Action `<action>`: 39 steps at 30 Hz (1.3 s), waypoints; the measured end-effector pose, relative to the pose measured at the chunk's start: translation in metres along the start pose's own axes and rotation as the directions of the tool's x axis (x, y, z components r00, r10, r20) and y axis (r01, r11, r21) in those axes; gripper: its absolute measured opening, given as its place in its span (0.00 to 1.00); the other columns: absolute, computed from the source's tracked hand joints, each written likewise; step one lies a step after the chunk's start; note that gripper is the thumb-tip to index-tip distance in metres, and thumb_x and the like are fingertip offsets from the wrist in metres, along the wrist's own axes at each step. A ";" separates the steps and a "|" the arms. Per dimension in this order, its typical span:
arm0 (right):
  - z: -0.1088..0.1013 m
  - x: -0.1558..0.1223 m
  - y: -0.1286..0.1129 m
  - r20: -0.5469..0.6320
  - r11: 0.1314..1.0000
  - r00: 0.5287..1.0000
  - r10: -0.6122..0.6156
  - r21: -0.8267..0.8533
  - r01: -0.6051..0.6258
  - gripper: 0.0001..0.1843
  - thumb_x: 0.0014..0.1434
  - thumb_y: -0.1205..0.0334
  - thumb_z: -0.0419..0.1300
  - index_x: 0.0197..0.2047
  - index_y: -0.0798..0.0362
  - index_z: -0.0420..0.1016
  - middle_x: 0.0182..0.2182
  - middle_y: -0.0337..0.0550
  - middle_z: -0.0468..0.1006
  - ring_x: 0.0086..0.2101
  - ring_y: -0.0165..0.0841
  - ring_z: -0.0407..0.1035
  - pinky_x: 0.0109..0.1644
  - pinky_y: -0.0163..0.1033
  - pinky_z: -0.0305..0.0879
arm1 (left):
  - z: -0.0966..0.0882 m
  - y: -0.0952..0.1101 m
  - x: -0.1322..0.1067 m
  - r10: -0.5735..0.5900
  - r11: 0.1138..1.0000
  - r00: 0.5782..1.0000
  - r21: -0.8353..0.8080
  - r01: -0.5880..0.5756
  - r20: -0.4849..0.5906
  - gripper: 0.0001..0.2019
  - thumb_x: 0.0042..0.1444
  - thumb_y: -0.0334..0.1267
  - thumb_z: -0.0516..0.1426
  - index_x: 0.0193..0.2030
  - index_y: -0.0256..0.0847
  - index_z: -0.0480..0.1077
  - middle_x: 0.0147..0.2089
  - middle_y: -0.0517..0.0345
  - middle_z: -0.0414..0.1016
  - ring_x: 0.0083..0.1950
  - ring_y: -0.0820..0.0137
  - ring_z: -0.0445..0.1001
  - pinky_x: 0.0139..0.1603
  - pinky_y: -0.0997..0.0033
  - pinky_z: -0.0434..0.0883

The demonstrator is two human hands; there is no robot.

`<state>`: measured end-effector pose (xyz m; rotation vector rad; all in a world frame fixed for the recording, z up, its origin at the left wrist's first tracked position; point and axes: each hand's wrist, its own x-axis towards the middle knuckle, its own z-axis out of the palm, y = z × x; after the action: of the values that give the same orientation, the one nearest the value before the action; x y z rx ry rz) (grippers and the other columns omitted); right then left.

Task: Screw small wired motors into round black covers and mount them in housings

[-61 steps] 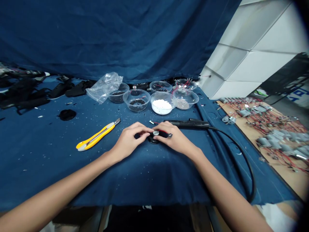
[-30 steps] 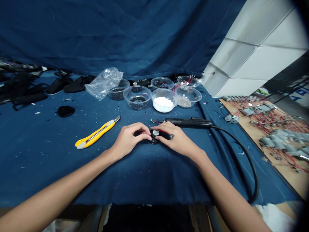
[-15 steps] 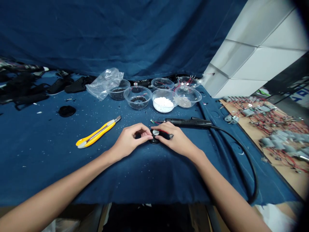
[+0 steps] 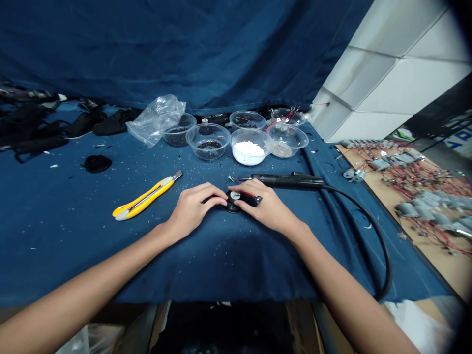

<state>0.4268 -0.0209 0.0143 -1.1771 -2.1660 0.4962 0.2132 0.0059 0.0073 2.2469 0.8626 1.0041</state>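
Note:
A small black round part [image 4: 233, 201] with a silver centre and a red wire lies on the blue cloth in the middle. My left hand [image 4: 194, 206] pinches its left side with curled fingers. My right hand [image 4: 266, 206] holds its right side, fingers closed over the part and a small metal tip that sticks out to the right. Just beyond my right hand lies a black pen-shaped tool [image 4: 287, 181] with a thick black cable [image 4: 372, 236].
A yellow utility knife [image 4: 145, 197] lies left of my hands. Several clear plastic bowls [image 4: 208, 140] with small parts, one with white grains [image 4: 249, 152], and a plastic bag [image 4: 157, 118] stand behind. Black parts are piled far left [image 4: 44, 128]. Small motors with red wires [image 4: 416, 191] cover the right-hand board.
Both hands stay on the black part, with only slight finger movement. The view has tilted, so everything sits a little lower or higher in the picture.

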 end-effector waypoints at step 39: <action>-0.015 -0.030 0.014 0.103 0.938 0.994 0.034 -0.345 0.003 0.14 0.62 0.67 0.53 0.51 0.53 0.69 0.46 0.50 0.73 0.48 0.43 0.63 0.51 0.52 0.63 | 0.002 -0.017 -0.002 0.050 0.963 0.948 0.237 -0.129 0.314 0.07 0.63 0.37 0.54 0.45 0.39 0.64 0.42 0.55 0.69 0.46 0.68 0.67 0.49 0.67 0.67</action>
<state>0.4584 -0.0382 0.0069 -1.3797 -2.4062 0.1900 0.2084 0.0148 -0.0061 2.5920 0.7932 0.5817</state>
